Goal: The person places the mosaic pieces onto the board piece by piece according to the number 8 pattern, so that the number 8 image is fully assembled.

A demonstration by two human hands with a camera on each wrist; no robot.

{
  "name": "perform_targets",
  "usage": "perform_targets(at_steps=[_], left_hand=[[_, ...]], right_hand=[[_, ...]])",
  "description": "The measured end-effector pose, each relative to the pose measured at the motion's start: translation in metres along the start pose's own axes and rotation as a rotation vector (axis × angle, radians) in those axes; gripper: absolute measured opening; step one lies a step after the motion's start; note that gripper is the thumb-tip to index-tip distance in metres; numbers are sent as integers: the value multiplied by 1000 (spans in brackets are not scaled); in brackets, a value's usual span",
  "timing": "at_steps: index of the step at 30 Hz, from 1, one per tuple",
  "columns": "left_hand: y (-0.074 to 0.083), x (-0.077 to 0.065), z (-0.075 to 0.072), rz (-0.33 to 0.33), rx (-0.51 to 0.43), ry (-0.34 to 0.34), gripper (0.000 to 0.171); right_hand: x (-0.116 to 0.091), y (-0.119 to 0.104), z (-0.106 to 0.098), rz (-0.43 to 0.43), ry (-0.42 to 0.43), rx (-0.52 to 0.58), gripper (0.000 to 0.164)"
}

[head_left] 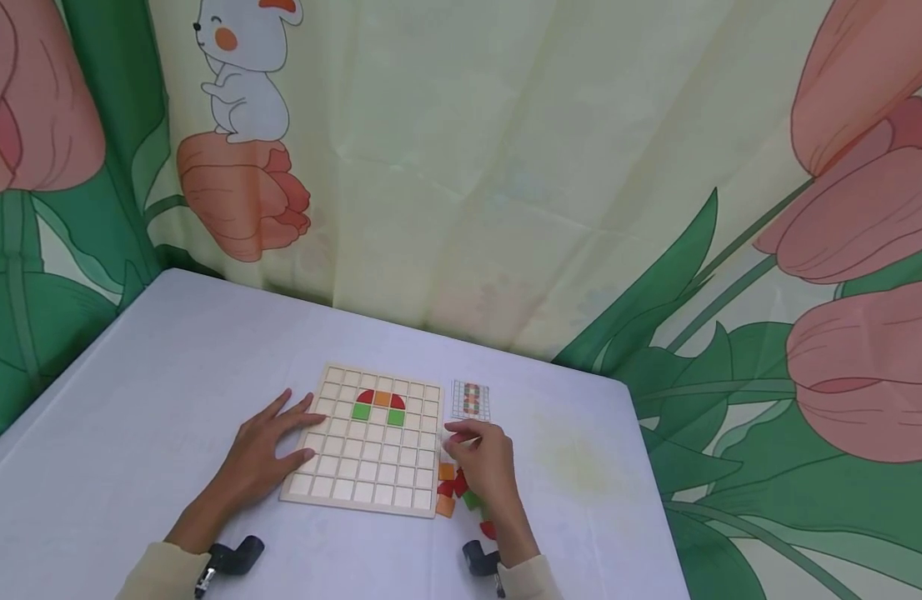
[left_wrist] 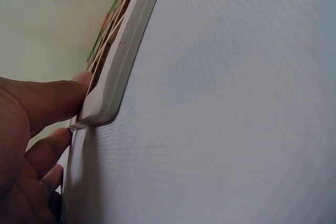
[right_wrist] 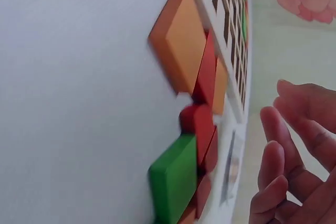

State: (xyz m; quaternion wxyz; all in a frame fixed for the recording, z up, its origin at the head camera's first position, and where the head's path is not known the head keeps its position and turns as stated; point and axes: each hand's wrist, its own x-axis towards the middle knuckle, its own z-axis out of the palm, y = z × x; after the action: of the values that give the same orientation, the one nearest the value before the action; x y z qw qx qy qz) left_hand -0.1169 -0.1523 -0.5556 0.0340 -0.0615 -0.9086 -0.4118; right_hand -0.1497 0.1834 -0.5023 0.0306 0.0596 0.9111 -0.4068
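Observation:
In the head view, my left hand [head_left: 260,450] lies with spread fingers on the left edge of a wooden grid board [head_left: 362,506]. The left wrist view shows its thumb [left_wrist: 55,100] against the board's corner. Red quarter-round, orange and green blocks [head_left: 361,412] fill several upper cells. My right hand [head_left: 485,458] hovers off the board's right edge, its thumb and index tips close together. A small reddish patch shows between those fingers; whether it is a block or a fingertip, I cannot tell. Beneath this hand lie loose orange blocks [right_wrist: 181,43], red blocks [right_wrist: 197,127] and a green block [right_wrist: 176,177].
A small pattern card [head_left: 471,401] lies beyond my right hand, beside the board. White cloth [head_left: 581,500] covers the table. A printed curtain [head_left: 468,167] hangs behind its far edge. Dark wrist devices [head_left: 236,556] sit below both hands.

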Motion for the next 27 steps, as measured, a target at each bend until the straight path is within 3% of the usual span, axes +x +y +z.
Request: perform_targets(at_steps=[12,18,27], left_hand=[[0,1,-1,-9,6,-1,56],[3,0,-3,-7,9,0,55],[1,0,-1,-4,-3,1,55]], right_hand=[[-8,30,-19,115,-15,27,33],[-12,38,-23,85,-40,-61,37],[-9,39,-20,95,-85,-78,28]])
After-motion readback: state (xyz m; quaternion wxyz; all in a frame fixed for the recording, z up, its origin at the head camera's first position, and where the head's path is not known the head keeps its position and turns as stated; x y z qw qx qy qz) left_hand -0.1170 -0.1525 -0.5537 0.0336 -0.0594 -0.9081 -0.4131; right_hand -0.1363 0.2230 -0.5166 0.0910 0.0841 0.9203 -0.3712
